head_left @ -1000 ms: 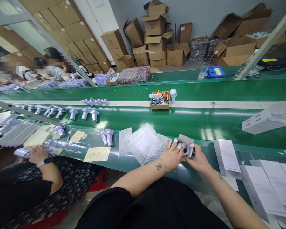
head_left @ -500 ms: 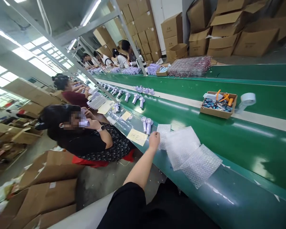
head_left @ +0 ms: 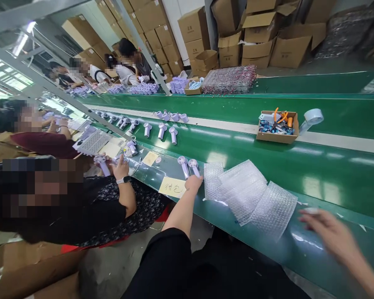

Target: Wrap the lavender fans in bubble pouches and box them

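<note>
My left hand [head_left: 193, 184] is closed at the lower end of a light purple handheld fan [head_left: 193, 166], its fingertips partly hidden. A second purple fan [head_left: 183, 165] lies just left of that one. Beside the hand is a yellow paper note [head_left: 172, 187] with handwriting. Several bubble wrap pieces [head_left: 244, 191] lie overlapping on the green table to the right of my left hand. My right hand [head_left: 326, 228] is over the table right of the bubble wrap, blurred, with something small and whitish at its fingertips.
A cardboard box of tools [head_left: 277, 128] stands on the belt, with a tape roll [head_left: 313, 117] beside it. More purple fans [head_left: 162, 131] lie further left. A person in black [head_left: 112, 199] sits close on the left. A metal post [head_left: 143, 50] rises beyond.
The view has shifted so the seated person appears nearer. One fan no longer shows in the near group. My left hand has moved to a fan's lower end, and my right hand has come into view.
</note>
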Available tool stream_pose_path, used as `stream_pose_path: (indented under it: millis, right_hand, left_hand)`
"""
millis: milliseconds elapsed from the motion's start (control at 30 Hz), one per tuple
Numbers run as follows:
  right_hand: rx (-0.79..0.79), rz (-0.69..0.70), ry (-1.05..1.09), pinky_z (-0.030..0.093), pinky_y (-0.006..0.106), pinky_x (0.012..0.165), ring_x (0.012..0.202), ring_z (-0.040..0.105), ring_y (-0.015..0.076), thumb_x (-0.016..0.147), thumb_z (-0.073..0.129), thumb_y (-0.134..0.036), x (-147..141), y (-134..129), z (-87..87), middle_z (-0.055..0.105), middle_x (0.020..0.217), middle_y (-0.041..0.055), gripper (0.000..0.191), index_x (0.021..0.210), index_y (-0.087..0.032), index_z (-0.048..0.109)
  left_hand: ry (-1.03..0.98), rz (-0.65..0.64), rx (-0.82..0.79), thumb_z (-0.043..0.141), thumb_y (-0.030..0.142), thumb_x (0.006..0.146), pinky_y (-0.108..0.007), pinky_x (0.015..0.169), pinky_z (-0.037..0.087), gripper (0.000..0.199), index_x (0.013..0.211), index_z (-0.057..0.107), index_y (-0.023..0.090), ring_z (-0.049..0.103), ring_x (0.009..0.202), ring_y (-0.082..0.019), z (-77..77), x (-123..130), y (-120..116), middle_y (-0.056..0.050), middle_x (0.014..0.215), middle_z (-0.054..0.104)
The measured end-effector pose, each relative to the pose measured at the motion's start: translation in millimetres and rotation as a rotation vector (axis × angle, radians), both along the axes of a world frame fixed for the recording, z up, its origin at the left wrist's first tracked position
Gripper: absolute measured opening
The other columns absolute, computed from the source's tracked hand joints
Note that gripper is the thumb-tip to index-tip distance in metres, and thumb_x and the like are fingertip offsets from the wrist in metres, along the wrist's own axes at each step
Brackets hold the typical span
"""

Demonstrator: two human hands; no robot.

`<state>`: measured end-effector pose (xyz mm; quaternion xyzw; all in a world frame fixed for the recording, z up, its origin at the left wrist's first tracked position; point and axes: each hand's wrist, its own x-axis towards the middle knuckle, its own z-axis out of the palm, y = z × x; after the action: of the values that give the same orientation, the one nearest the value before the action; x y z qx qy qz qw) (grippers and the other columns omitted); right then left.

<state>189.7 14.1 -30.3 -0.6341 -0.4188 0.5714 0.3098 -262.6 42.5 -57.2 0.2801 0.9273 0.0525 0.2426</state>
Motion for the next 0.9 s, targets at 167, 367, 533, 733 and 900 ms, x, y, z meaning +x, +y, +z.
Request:
stream_pose_path:
  millis: [167,367,533,733,900]
  right_hand:
    - [-0.357,0.037,0.551,0.054,0.029,0.063,0.077,0.065,0.0191,0.065,0.074,-0.038,-147.0,-17.2,-10.2,0.068,0.089,0.0045,0.031,0.089,-0.023,0.060]
    - [-0.474,0.080,0.782,0.055,0.030,0.063,0.070,0.066,0.0175,0.076,0.065,-0.027,-222.3,10.1,-16.8,0.068,0.084,0.0029,0.021,0.093,-0.022,0.055]
    - [-0.470,0.074,0.759,0.054,0.027,0.064,0.068,0.065,0.0161,0.072,0.068,-0.020,-201.0,2.0,-26.0,0.067,0.078,0.0016,0.026,0.096,-0.020,0.057]
    - [-0.501,0.117,0.797,0.053,0.037,0.080,0.078,0.063,0.0181,0.067,0.069,-0.020,-172.9,-28.9,-16.2,0.064,0.086,0.0007,0.037,0.102,-0.023,0.059]
    - [-0.551,0.391,0.849,0.054,0.034,0.065,0.069,0.059,0.0157,0.064,0.071,-0.016,-188.8,-43.1,6.0,0.060,0.084,-0.0008,0.061,0.120,-0.026,0.050]
  left_hand:
    - [-0.160,0.026,0.161,0.039,0.052,0.085,-0.026,0.059,0.044,0.049,0.079,0.064,0.011,0.063,0.075,-0.022,7.7,34.8,-29.5,-0.015,0.083,0.067]
    - [-0.650,-0.317,0.425,0.031,0.055,0.089,-0.024,0.055,0.044,0.053,0.083,0.064,0.014,0.057,0.060,-0.014,-10.7,81.1,-94.0,-0.006,0.071,0.062]
    - [-0.129,-0.781,0.318,0.055,0.022,0.082,-0.035,0.091,0.040,0.017,0.096,0.064,0.019,0.051,0.102,-0.023,-38.0,46.8,-91.6,-0.009,0.098,0.061]
    - [-0.078,-0.745,0.239,0.044,0.021,0.088,-0.034,0.085,0.043,0.021,0.087,0.065,0.019,0.056,0.091,-0.023,-30.6,25.7,-93.2,-0.010,0.088,0.063]
    - [-0.239,-0.668,0.502,0.042,0.029,0.090,-0.030,0.083,0.044,0.023,0.094,0.063,0.020,0.057,0.090,-0.018,11.3,37.0,-108.4,-0.005,0.093,0.065]
